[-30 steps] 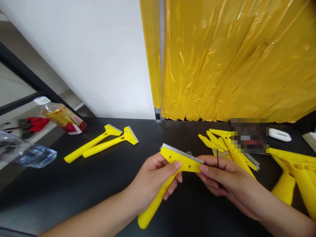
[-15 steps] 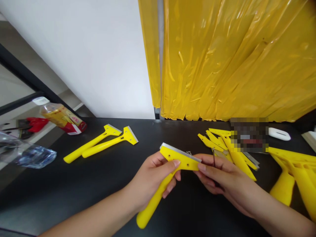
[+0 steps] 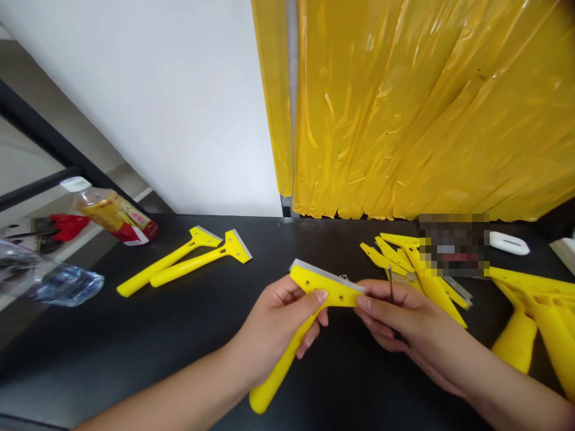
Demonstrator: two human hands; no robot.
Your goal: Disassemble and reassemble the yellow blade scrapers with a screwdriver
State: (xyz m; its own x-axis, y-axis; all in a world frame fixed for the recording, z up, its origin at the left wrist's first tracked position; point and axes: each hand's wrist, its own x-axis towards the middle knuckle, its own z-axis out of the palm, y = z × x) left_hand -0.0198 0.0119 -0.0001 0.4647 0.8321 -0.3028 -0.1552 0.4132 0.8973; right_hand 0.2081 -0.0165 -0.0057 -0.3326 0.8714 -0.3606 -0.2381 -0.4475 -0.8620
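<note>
At the view's six o'clock, the yellow scraper (image 3: 335,290) is clamped by the fingers of left hand (image 3: 278,320) and right hand (image 3: 404,314), its holes (image 3: 308,282) seemingly unfilled; at eight, two scrapers (image 3: 191,271) look finished; at four, yellow parts (image 3: 431,287) appear left loose

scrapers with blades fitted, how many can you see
3 clearly: the held scraper in left hand and right hand, a second scraper and third scraper on the black table, left. The yellow pile, right, may hide more.
</note>
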